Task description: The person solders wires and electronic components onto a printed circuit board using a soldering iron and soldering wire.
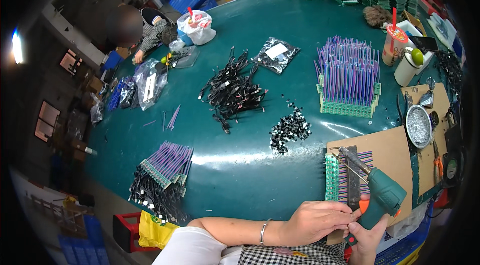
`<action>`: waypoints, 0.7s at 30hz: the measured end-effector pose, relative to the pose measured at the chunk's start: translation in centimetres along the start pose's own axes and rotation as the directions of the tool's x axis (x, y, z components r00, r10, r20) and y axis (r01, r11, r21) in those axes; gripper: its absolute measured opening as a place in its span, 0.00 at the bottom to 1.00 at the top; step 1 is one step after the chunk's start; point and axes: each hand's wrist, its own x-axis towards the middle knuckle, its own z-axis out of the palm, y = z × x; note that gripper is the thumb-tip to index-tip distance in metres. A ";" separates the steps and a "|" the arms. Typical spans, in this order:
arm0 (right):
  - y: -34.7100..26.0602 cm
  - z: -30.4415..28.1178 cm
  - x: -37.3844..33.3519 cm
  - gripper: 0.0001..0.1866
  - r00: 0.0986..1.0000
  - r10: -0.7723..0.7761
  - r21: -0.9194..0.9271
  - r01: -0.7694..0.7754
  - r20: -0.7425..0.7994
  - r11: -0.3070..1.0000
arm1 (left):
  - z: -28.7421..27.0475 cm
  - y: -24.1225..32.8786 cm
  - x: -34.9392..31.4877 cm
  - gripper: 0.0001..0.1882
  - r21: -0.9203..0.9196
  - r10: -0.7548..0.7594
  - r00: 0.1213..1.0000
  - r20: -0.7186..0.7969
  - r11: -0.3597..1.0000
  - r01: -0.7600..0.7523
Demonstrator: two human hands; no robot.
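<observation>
1 glue gun (387, 197) nr PCBs (331, 177)
R hand (370, 239) grips gun; L hand (317, 222) curled beside, can't tell if holding.

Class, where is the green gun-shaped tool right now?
In the head view, the green gun-shaped tool is at the lower right, held in the right hand over the brown cardboard, right of the nearest green circuit boards.

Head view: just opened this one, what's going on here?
The right hand grips a green gun-shaped tool; the left hand is close beside its orange trigger; whether it holds anything is unclear. The tool's metal barrel points toward the far end of green circuit boards with purple wires, on brown cardboard.
</observation>
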 end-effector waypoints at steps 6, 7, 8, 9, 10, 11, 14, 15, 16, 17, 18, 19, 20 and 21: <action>0.2 -0.3 0.0 0.35 0.999 -0.022 -0.085 0.018 -0.042 0.996 | 0.1 -0.4 -0.2 0.14 0.143 0.187 0.982 0.001 0.972 -0.185; 0.6 -0.8 0.0 0.35 0.998 -0.043 -0.108 0.038 -0.040 0.993 | 0.1 -0.4 -0.1 0.15 0.162 0.216 0.976 0.013 0.963 -0.215; 0.7 -1.2 -0.2 0.35 0.997 -0.063 -0.133 0.057 -0.040 0.990 | 0.0 -0.4 0.0 0.15 0.178 0.243 0.970 0.027 0.953 -0.244; 0.5 -1.0 -0.1 0.34 0.998 -0.027 -0.152 0.019 -0.056 0.988 | -0.2 -0.3 0.2 0.15 0.159 0.230 0.973 0.031 0.960 -0.232; 0.2 -0.9 0.0 0.34 0.996 -0.013 -0.158 -0.001 -0.085 0.987 | -0.3 -0.2 0.4 0.13 0.195 0.193 0.979 0.061 0.960 -0.202; 0.1 -0.8 0.1 0.33 0.999 -0.010 -0.171 0.002 -0.045 0.985 | -0.3 -0.1 0.5 0.11 0.232 0.157 0.983 0.090 0.957 -0.174; 0.4 -0.4 0.5 0.33 0.995 -0.089 -0.150 0.080 -0.053 0.985 | -0.1 -0.4 0.6 0.11 0.181 0.033 0.999 0.038 0.983 -0.040; 0.4 -0.7 0.7 0.32 0.996 -0.088 -0.149 0.088 0.007 0.985 | -0.5 -0.6 0.5 0.09 0.134 -0.076 0.993 0.088 0.989 0.064; 0.2 -0.8 0.8 0.31 0.994 -0.088 -0.146 0.097 0.068 0.985 | -0.8 -0.5 0.6 0.09 0.111 -0.087 0.991 0.102 0.991 0.075; -0.1 -0.3 0.9 0.30 0.995 -0.090 -0.139 0.096 0.047 0.986 | -1.2 -0.3 0.8 0.08 0.067 -0.270 0.943 0.192 0.963 0.262; -0.1 -0.6 0.8 0.30 0.996 -0.082 -0.147 0.085 0.025 0.986 | -1.5 0.0 1.2 0.07 0.044 -0.435 0.854 0.286 0.896 0.441; -0.1 -0.8 0.6 0.32 0.996 -0.033 -0.164 0.046 0.083 0.985 | -1.8 0.4 1.7 0.05 0.076 -0.522 0.792 0.318 0.846 0.527; -0.1 -1.1 0.4 0.35 0.990 0.018 -0.182 0.008 0.143 0.983 | -1.9 0.3 1.8 0.05 0.065 -0.521 0.786 0.333 0.844 0.532; -0.1 -1.4 0.4 0.35 0.982 0.040 -0.202 -0.002 0.185 0.979 | -1.9 0.1 1.8 0.05 0.048 -0.561 0.742 0.368 0.808 0.587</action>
